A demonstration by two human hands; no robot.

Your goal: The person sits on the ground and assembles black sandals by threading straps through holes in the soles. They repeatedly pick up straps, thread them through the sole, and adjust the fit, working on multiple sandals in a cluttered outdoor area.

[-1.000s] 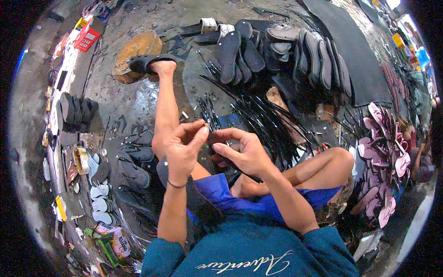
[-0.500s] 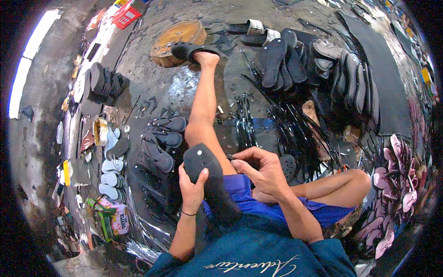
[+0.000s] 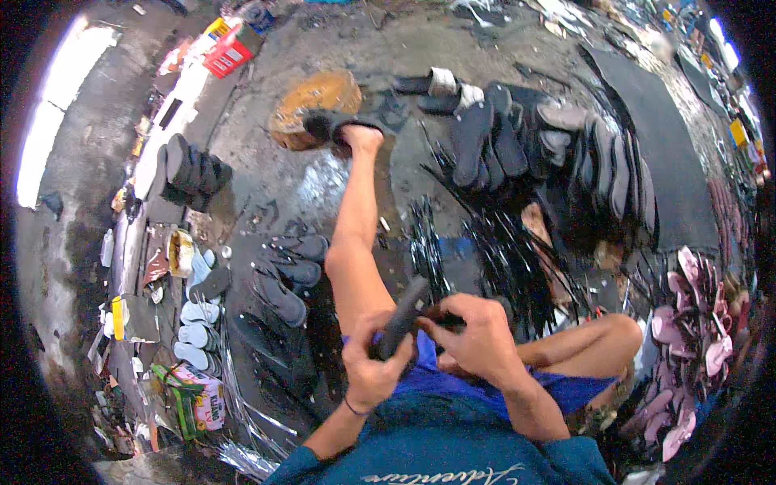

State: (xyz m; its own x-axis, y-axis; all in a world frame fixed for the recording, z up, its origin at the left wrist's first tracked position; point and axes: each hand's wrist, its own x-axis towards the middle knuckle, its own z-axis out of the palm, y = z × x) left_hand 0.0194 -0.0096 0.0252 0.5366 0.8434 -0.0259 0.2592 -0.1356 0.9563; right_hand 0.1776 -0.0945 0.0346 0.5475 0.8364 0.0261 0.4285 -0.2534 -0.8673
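I sit on the ground with my left leg stretched out, its foot in a black sandal by a round wooden block [image 3: 314, 103]. My left hand [image 3: 373, 370] grips a black rubber sandal sole [image 3: 402, 316] over my lap, seen edge-on. My right hand [image 3: 477, 339] closes on the sole's right side and pinches a thin black strap there. My right knee [image 3: 621, 331] is bent out to the right.
Black straps [image 3: 501, 259] lie in a loose heap just ahead. Rows of black soles [image 3: 558, 153] and a black rubber sheet [image 3: 655, 153] lie farther off. Finished dark sandals [image 3: 283, 275] and pale soles [image 3: 194, 323] are at left, pink sandals [image 3: 695, 339] at right.
The sole has turned from facing me flat to edge-on. My right hand has shifted onto its right side, and the view has tilted slightly.
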